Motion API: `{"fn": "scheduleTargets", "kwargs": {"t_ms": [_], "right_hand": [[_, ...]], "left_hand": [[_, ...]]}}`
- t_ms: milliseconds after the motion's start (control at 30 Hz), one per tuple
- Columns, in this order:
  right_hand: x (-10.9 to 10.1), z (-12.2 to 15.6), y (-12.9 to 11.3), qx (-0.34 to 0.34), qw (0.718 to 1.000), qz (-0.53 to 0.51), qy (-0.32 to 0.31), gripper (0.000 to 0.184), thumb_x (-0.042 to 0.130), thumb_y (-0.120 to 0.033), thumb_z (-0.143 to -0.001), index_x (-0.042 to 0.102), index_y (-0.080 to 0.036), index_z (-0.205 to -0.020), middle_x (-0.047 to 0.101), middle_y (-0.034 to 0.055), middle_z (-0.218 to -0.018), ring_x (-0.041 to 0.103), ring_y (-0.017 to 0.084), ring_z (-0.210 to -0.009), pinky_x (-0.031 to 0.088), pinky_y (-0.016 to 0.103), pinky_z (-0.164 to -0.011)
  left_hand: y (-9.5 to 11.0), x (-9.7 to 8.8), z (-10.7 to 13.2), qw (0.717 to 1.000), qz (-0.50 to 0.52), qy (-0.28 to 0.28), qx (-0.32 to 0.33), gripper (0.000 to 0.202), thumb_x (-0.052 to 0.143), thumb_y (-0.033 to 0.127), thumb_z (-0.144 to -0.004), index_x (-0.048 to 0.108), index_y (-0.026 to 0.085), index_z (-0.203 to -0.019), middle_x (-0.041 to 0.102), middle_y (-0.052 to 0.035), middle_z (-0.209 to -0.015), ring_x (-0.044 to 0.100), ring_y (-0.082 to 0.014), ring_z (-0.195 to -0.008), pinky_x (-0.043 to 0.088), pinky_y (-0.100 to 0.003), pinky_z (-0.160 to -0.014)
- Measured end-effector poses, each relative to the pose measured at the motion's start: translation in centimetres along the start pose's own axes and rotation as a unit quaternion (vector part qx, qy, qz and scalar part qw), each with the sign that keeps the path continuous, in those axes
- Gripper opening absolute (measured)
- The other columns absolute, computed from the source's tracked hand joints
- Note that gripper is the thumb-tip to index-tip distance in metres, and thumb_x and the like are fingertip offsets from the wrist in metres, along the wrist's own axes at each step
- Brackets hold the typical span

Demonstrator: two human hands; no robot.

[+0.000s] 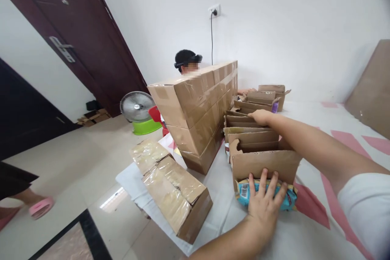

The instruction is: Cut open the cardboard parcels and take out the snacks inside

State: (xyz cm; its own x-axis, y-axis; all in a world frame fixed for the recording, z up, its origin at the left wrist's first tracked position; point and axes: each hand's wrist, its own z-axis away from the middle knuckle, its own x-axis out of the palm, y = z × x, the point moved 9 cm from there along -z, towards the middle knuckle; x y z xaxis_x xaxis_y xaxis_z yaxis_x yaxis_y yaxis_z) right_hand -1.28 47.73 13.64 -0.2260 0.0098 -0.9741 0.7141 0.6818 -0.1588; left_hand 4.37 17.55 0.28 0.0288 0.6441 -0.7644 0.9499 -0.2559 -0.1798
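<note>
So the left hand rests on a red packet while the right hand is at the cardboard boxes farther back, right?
Not quite: the head view shows the packet under the left hand is blue, not red. The rest is right.

A dark red door [88, 44] with a silver handle [62, 50] stands beyond a round fan [137, 107] and pale floor tiles [122, 150], while a black cord [212, 36] hangs from a wall socket [218, 9] near a person [185, 57] in headgear; at left, a pink slipper [42, 207].
</note>
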Motion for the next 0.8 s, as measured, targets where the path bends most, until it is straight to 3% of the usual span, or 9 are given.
{"fn": "scheduleTargets", "kwargs": {"t_ms": [233,467,567,667,800], "right_hand": [[0.3,-0.6,3.3,0.054,0.998,0.03,-0.032,0.037,0.056,-0.045,-0.094,0.062,-0.019,-0.119,0.063,0.0093,-0.124,0.061,0.022,-0.109,0.049,0.046,-0.097],[-0.4,-0.2,6.2,0.103,0.994,0.024,-0.004,0.04,0.061,-0.038,-0.09,0.061,-0.02,-0.125,0.068,0.0101,-0.118,0.065,0.023,-0.105,0.05,0.042,-0.092],[-2.1,1.1,7.5,0.138,0.989,0.014,0.043,0.047,0.058,-0.03,-0.088,0.057,-0.017,-0.133,0.067,0.0128,-0.123,0.063,0.027,-0.111,0.047,0.039,-0.094],[-3.4,3.3,8.0,0.162,0.983,-0.003,0.091,0.047,0.054,-0.029,-0.089,0.055,-0.013,-0.133,0.063,0.0165,-0.129,0.058,0.029,-0.116,0.044,0.04,-0.096],[-2.9,7.3,6.7,0.175,0.973,-0.041,0.144,0.047,0.046,-0.028,-0.091,0.054,-0.005,-0.13,0.059,0.0247,-0.13,0.054,0.031,-0.119,0.041,0.043,-0.098]], "left_hand": [[-2.8,1.7,-0.5,0.997,0.047,-0.053,-0.025,0.05,0.048,0.027,-0.095,0.044,0.035,-0.144,0.03,0.0013,-0.161,0.023,-0.0332,-0.148,0.027,-0.071,-0.112],[-9.5,4.1,-2.0,0.983,0.113,-0.111,-0.098,0.058,0.051,0.016,-0.091,0.043,0.037,-0.144,0.033,-0.0005,-0.159,0.017,-0.0333,-0.151,0.019,-0.074,-0.114],[-11.4,4.9,-2.4,0.976,0.118,-0.122,-0.133,0.063,0.056,0.011,-0.086,0.045,0.038,-0.142,0.032,-0.0014,-0.16,0.014,-0.0351,-0.151,0.017,-0.075,-0.113],[-11.6,5.3,-2.9,0.976,0.128,-0.119,-0.131,0.063,0.057,0.012,-0.086,0.044,0.036,-0.143,0.029,-0.0013,-0.161,0.01,-0.0351,-0.152,0.015,-0.075,-0.114],[-11.7,5.9,-3.5,0.974,0.138,-0.117,-0.137,0.058,0.052,0.013,-0.088,0.046,0.034,-0.142,0.027,0.0017,-0.162,0.007,-0.0362,-0.152,0.013,-0.074,-0.115]]}}
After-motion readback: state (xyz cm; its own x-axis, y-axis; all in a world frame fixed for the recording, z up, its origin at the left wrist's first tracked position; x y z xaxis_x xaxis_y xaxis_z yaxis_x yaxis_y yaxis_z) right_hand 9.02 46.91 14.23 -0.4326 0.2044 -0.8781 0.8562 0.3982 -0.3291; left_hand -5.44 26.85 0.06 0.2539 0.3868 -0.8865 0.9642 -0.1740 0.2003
